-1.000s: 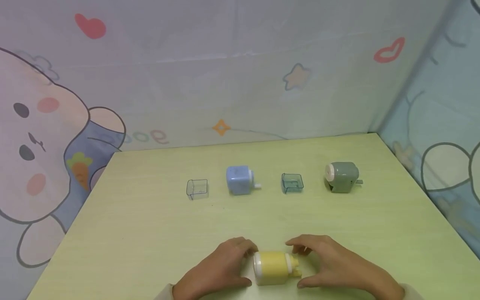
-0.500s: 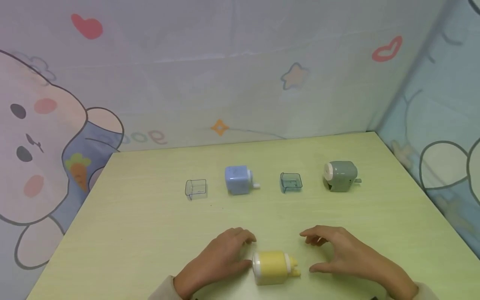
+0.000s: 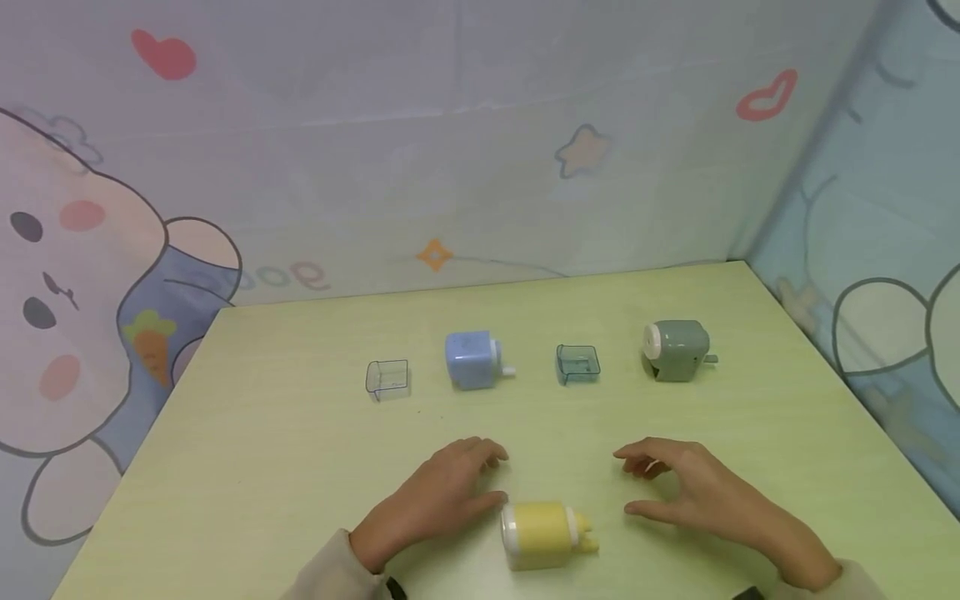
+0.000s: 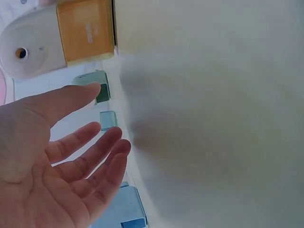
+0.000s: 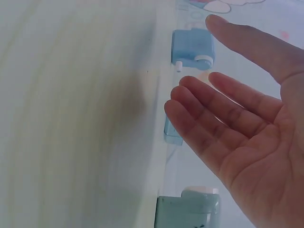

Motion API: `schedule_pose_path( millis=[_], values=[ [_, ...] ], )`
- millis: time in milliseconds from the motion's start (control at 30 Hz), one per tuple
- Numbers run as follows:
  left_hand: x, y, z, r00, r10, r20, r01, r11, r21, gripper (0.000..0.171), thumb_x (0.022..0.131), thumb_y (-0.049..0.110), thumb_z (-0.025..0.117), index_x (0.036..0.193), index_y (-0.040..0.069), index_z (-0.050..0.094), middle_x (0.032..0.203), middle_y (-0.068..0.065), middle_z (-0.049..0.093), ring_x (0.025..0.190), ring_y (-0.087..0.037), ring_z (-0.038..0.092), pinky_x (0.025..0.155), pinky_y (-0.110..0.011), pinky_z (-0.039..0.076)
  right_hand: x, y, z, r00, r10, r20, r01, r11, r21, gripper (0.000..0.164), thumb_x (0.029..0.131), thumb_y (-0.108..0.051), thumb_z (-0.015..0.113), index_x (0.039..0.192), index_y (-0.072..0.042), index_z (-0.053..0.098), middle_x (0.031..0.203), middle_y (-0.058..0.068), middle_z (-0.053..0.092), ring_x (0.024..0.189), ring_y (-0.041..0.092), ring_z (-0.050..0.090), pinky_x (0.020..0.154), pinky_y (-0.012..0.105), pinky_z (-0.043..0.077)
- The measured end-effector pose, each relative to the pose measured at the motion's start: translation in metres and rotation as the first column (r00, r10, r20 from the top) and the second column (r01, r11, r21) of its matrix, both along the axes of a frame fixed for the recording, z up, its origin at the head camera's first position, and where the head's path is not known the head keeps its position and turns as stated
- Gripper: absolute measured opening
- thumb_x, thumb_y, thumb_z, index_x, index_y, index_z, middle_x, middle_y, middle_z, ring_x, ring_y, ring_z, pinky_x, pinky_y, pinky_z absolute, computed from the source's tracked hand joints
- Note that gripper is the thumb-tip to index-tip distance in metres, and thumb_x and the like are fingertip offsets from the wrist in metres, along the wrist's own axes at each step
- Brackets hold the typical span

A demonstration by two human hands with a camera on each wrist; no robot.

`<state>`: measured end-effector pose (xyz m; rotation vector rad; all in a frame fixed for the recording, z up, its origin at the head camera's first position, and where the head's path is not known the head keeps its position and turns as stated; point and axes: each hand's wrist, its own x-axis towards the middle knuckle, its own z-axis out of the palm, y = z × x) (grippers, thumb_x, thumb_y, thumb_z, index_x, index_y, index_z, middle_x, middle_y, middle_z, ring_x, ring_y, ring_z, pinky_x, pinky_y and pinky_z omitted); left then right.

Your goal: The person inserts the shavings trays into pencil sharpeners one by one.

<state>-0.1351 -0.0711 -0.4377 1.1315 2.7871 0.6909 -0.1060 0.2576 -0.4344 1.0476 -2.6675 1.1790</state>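
A yellow pencil sharpener (image 3: 543,533) with a white front ring lies on the table near its front, its crank end pointing right. Just to its left is my left hand (image 3: 448,492), fingers relaxed and thumb close to the sharpener's white end. My right hand (image 3: 697,492) hovers to the right, apart from the sharpener, with fingers loosely bent and nothing in them. In the left wrist view the yellow sharpener (image 4: 88,31) appears above the thumb, its round pencil hole showing. Bare palm and loose fingers of the right hand (image 5: 237,128) fill the right wrist view.
Farther back stand a blue pencil sharpener (image 3: 471,360) and a grey-green one (image 3: 677,350) with a crank. Beside them lie a clear shavings drawer (image 3: 387,379) and a teal-tinted drawer (image 3: 577,364). A printed cloth wall (image 3: 375,167) borders the table's (image 3: 300,467) back.
Both hands have moved forward from around the yellow sharpener, and the right hand has also drawn off to the right. The sharpener stays on the table; the head view has shifted slightly.
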Motion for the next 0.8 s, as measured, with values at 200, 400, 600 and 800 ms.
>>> schedule_pose_path(
  millis=[200, 400, 600, 800],
  values=[
    [-0.01, 0.004, -0.001, 1.0, 0.013, -0.003, -0.013, 1.0, 0.007, 0.039, 0.084, 0.032, 0.065, 0.116, 0.014, 0.052, 0.098, 0.004, 0.055, 0.089, -0.006, 0.049, 0.077, -0.026, 0.043, -0.005, 0.007, -0.001, 1.0, -0.022, -0.009, 0.022, 1.0, -0.001, 0.046, 0.073, -0.025, 0.076, 0.111, -0.007, 0.057, 0.092, -0.003, 0.06, 0.079, 0.013, 0.059, 0.066, 0.033, 0.051],
    [-0.02, 0.013, -0.001, 0.999, 0.017, -0.032, -0.016, 1.0, 0.021, 0.042, 0.085, 0.035, 0.063, 0.119, 0.016, 0.05, 0.101, 0.004, 0.054, 0.091, -0.008, 0.049, 0.076, -0.028, 0.044, -0.008, 0.015, 0.0, 0.997, -0.076, 0.008, 0.076, 0.997, 0.019, 0.046, 0.073, -0.026, 0.077, 0.11, -0.007, 0.057, 0.091, -0.002, 0.061, 0.078, 0.012, 0.059, 0.066, 0.034, 0.051],
    [-0.029, 0.022, 0.005, 1.0, 0.023, -0.019, -0.023, 0.999, 0.03, 0.046, 0.085, 0.035, 0.064, 0.122, 0.014, 0.047, 0.105, 0.002, 0.055, 0.094, -0.008, 0.05, 0.077, -0.028, 0.044, -0.012, 0.022, 0.0, 0.994, -0.107, -0.006, 0.107, 0.994, 0.033, 0.047, 0.072, -0.027, 0.077, 0.109, -0.006, 0.058, 0.09, -0.001, 0.061, 0.077, 0.012, 0.059, 0.066, 0.032, 0.051],
    [-0.035, 0.03, 0.006, 1.0, 0.013, 0.006, -0.013, 0.999, 0.046, 0.049, 0.085, 0.034, 0.064, 0.125, 0.012, 0.045, 0.107, 0.002, 0.054, 0.095, -0.007, 0.05, 0.078, -0.026, 0.043, -0.017, 0.03, -0.003, 0.991, -0.135, -0.022, 0.135, 0.99, 0.027, 0.046, 0.07, -0.024, 0.078, 0.108, -0.007, 0.058, 0.089, -0.002, 0.061, 0.076, 0.012, 0.059, 0.066, 0.032, 0.051]
  ],
)
